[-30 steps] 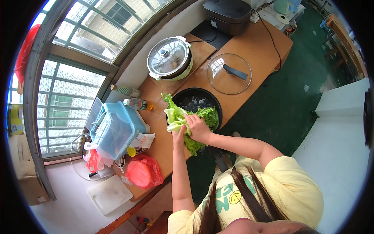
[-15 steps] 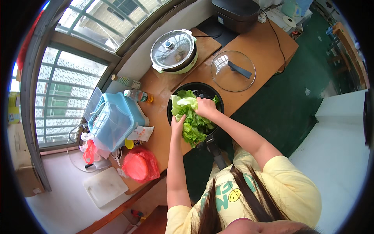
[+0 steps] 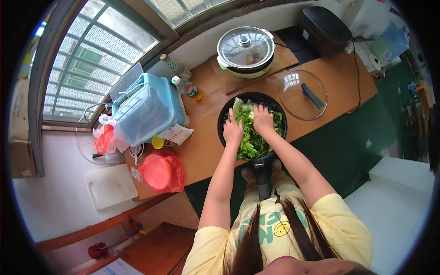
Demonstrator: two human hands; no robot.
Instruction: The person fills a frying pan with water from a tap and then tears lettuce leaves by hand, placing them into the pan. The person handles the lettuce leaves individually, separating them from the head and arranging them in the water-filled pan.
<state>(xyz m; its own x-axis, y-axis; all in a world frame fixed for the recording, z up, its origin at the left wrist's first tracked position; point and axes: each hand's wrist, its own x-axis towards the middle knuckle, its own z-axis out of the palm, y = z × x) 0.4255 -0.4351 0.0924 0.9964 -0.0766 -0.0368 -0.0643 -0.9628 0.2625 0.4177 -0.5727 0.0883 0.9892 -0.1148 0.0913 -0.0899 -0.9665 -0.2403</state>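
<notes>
A black frying pan (image 3: 253,96) stands at the table's front edge, its handle pointing toward my body. Green leafy lettuce (image 3: 255,144) fills it, with paler leaves near the far rim. My left hand (image 3: 233,131) lies on the left side of the leaves, fingers spread. On the right side, my right hand (image 3: 263,121) rests palm down on the lettuce with its fingers stretched out. Neither hand grips anything. Leaves cover most of the pan's bottom.
A glass lid (image 3: 298,98) lies right of the pan. Behind stands a lidded electric pot (image 3: 245,50) on a wooden board (image 3: 285,57). To the left are a bottle (image 3: 187,88), a blue bin (image 3: 160,98), a red plastic bag (image 3: 160,172) and a white cutting board (image 3: 112,185).
The lettuce, gathered up between both hands before, now lies down in the pan. My fingers have gone from gripping it to spread flat on top. The view has shifted.
</notes>
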